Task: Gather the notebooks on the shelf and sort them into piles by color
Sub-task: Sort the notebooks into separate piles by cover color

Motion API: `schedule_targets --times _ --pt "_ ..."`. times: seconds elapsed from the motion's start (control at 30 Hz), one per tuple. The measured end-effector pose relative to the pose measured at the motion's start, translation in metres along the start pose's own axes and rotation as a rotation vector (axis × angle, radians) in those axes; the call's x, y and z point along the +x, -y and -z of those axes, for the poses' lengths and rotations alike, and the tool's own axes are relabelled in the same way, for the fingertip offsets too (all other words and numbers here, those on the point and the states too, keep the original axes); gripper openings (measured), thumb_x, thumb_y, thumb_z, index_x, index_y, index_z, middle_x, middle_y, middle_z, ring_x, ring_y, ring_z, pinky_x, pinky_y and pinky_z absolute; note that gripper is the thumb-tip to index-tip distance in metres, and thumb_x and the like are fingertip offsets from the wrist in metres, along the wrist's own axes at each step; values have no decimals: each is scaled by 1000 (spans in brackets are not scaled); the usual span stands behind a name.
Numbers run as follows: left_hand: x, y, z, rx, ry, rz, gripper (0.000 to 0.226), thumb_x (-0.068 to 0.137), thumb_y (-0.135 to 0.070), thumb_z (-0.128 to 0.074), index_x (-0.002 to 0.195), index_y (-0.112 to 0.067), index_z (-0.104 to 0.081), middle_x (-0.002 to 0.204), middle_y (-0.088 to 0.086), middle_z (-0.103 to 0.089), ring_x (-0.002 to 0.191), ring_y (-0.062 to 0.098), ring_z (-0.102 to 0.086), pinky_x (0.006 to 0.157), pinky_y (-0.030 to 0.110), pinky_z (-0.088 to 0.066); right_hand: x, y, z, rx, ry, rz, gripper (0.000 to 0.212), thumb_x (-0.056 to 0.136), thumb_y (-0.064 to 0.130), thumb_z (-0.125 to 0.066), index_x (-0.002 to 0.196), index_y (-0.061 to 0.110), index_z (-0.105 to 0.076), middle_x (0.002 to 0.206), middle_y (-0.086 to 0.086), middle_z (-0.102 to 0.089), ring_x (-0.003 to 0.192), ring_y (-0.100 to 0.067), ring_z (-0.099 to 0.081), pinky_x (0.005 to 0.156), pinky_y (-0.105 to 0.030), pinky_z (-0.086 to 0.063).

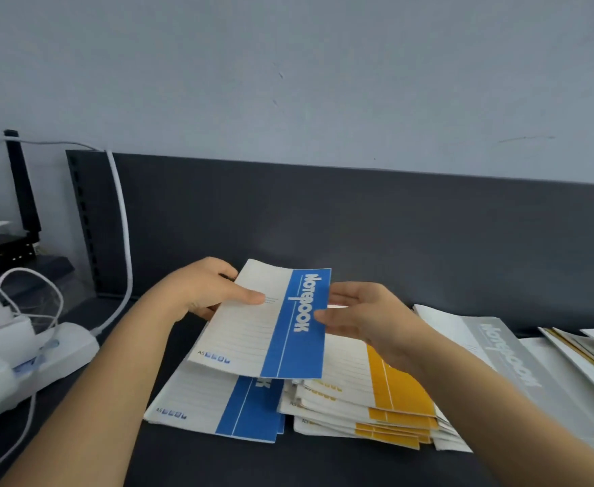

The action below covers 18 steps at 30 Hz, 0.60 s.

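Clearly you're mid-sort: the blue notebook (274,328) is held tilted off the shelf (218,465), just above the blue pile (218,409) it seems bound for. Your left hand (204,290) grips its far left corner, thumb on the cover and fingers curled beneath. Your right hand (366,318) lightly pinches the blue-band edge, thumb on top. Just beside the blue pile lies a ragged yellow pile (376,405), then a grey notebook (506,356). A mixed heap (583,349) at the right edge looks unsorted, so I'd judge you roughly halfway. Bare shelf lies open toward you, but the back panel (359,223) closes off the far side, and a power strip (42,360) with cables (121,240) crowds the left.
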<state>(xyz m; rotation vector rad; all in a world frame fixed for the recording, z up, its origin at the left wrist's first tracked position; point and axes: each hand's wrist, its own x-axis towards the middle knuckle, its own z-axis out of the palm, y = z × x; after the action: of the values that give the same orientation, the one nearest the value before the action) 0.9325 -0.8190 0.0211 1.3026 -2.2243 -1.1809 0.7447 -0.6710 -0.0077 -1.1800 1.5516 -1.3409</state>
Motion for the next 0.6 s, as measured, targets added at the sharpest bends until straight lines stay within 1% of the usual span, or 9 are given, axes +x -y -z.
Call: schedule_targets --times 0.1,0.13,0.2,0.23,0.33,0.4,0.5,0.53,0.6 --pt "5 9 9 133 21 111 42 73 -35 -84 101 -11 -65 93 3 -73 85 16 -70 67 29 -57 11 -1 -18 -64 62 -20 19 88 11 -66 102 23 -61 114 1 -68 107 -17 -64 89 -32 -56" --pt "6 13 12 179 24 143 43 72 -36 -84 101 -10 -65 93 4 -73 85 16 -70 68 29 -58 14 -1 -24 -116 70 -17 26 87 12 -68 112 19 -62 119 1 -66 113 -17 -61 95 -34 -53" --pt "11 20 15 266 39 200 51 69 -37 -87 105 -9 -63 97 5 -71 86 18 -69 70 30 -58 18 -5 -33 -268 51 1 53 84 16 -73 133 13 -54 130 1 -59 123 -15 -53 104 -33 -44" --pt "13 24 15 314 58 228 59 67 -36 -88 110 -8 -59 101 6 -68 88 19 -68 71 31 -59 19 -8 -37 -344 42 14 58 84 19 -73 137 14 -51 134 2 -57 126 -13 -49 104 -30 -42" --pt "17 30 9 470 145 306 74 64 -30 -91 122 -11 -49 116 10 -59 95 22 -64 83 39 -59 18 -13 -40 -477 20 72 48 87 25 -70 132 21 -55 134 6 -54 126 -11 -46 95 -24 -43" --pt "19 32 6 535 197 320 68 63 -25 -91 117 -11 -53 117 11 -60 99 25 -64 88 43 -57 17 -13 -36 -553 -6 91 44 88 29 -69 130 23 -57 134 8 -52 126 -12 -46 89 -20 -42" --pt "22 32 4 539 271 326 56 62 -19 -91 109 -11 -62 112 11 -66 98 25 -68 85 41 -59 12 -11 -28 -721 -18 98 46 88 36 -67 131 25 -56 131 13 -50 114 -7 -46 78 -15 -40" --pt "22 31 3 535 295 328 50 63 -17 -91 105 -12 -64 110 9 -66 98 24 -68 84 40 -59 11 -11 -25 -765 -15 82 48 87 38 -67 132 27 -54 131 13 -49 114 -8 -46 78 -15 -41" --pt "21 29 1 538 323 329 45 65 -14 -90 102 -13 -65 110 8 -65 101 24 -65 83 39 -60 9 -14 -19 -829 -19 64 51 86 43 -66 133 30 -52 139 11 -48 124 -12 -46 89 -20 -40"
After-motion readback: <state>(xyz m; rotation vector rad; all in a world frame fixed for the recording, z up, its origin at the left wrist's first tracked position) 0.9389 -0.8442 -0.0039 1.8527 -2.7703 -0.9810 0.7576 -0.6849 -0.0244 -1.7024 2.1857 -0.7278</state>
